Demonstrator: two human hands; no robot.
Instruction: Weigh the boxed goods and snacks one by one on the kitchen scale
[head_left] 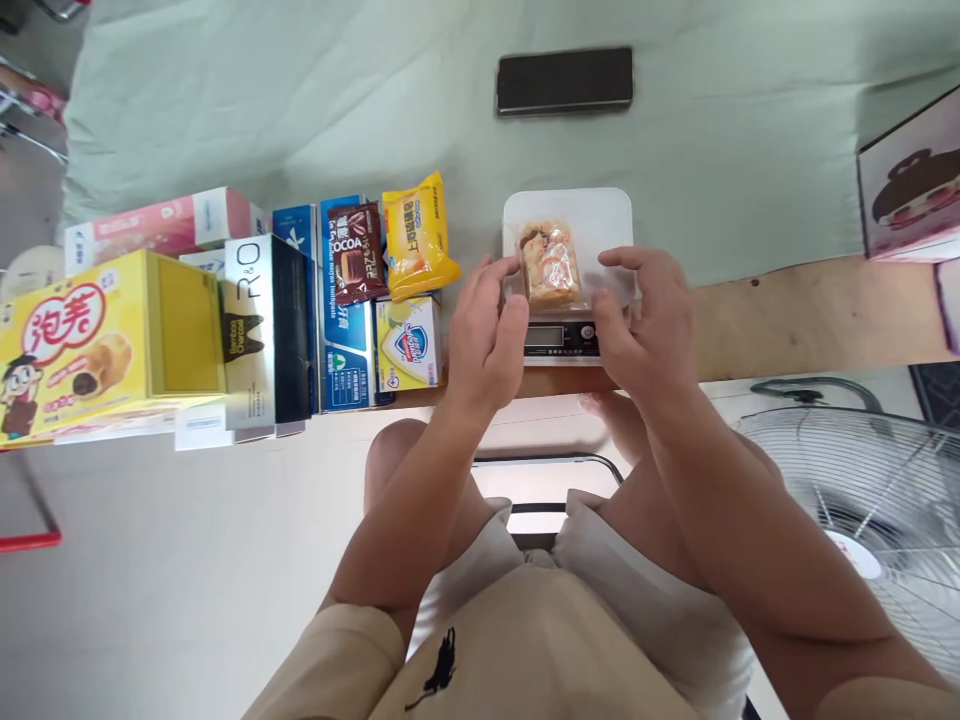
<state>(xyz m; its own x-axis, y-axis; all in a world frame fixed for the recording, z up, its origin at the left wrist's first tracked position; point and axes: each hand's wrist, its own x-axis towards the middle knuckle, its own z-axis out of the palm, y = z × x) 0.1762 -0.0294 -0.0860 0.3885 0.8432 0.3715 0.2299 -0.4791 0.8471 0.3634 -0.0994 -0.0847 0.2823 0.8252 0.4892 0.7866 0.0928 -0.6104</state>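
Observation:
In the head view, a clear-wrapped snack (551, 262) with reddish print lies on the white platform of a digital kitchen scale (606, 212). My left hand (489, 335) is at the scale's left side, thumb and fingers apart, its fingertips close to the wrapper's left edge. At the right side is my right hand (651, 312), fingers spread, the thumb beside the scale's button and the index finger over the platform. Neither hand grips anything. The scale's small display (544, 337) faces me, but its reading cannot be made out.
Left of the scale are a yellow packet (418, 238), a brown cocoa packet (357, 253), a soap box (409, 343), blue toothpaste boxes (346, 350), a black-and-white box (262, 330) and a yellow puff box (90, 340). A black phone (565, 80) lies behind. A fan (862, 520) stands at lower right.

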